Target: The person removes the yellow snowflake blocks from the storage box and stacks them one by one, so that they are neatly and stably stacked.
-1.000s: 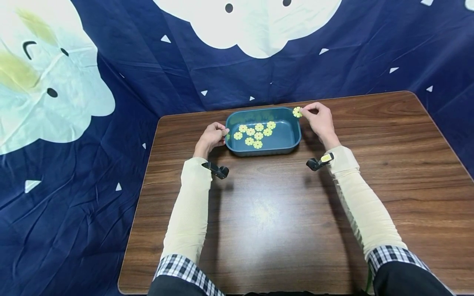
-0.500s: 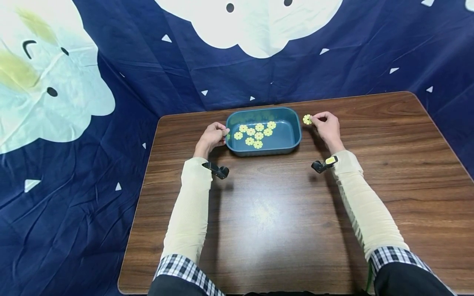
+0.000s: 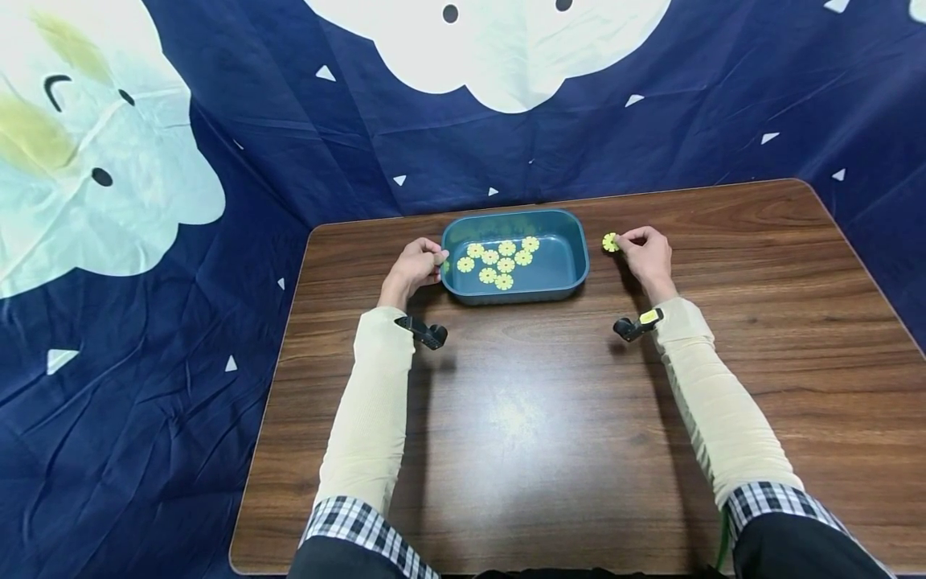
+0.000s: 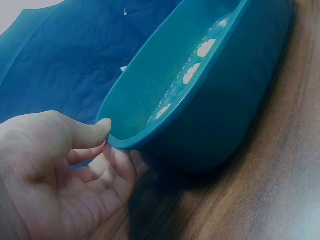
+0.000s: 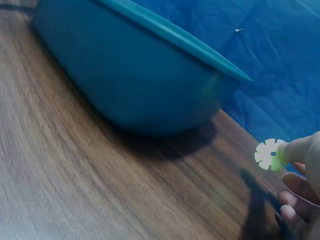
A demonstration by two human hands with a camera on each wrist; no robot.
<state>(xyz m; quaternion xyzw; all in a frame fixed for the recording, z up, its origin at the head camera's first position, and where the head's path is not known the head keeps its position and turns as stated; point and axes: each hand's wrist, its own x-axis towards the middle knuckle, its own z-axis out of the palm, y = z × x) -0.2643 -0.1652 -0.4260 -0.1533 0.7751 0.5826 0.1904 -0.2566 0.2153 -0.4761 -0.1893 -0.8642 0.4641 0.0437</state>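
A dark teal rectangular basin point(image 3: 550, 277) stands near the table's back edge. Several yellow flower-shaped pieces point(image 3: 505, 264) lie scattered on its floor. My left hand point(image 3: 414, 269) pinches the basin's left rim, thumb inside and fingers beneath, as the left wrist view point(image 4: 65, 175) also makes plain. To the right of the basin, my right hand point(image 3: 649, 259) pinches one yellow flower-shaped piece point(image 5: 270, 154) between thumb and finger. This piece is held above the table, apart from the basin, and a small hole shows at its centre.
The brown wood-grain table point(image 3: 521, 418) ends just behind the basin. Beyond it hangs a dark blue cloth point(image 3: 448, 145) with white cloud prints. Small black cameras point(image 3: 637, 325) sit on both wrists.
From over the basin's back right corner, my right hand has moved right and nearer to me, carrying the flower-shaped piece. My left hand and the basin stay put.
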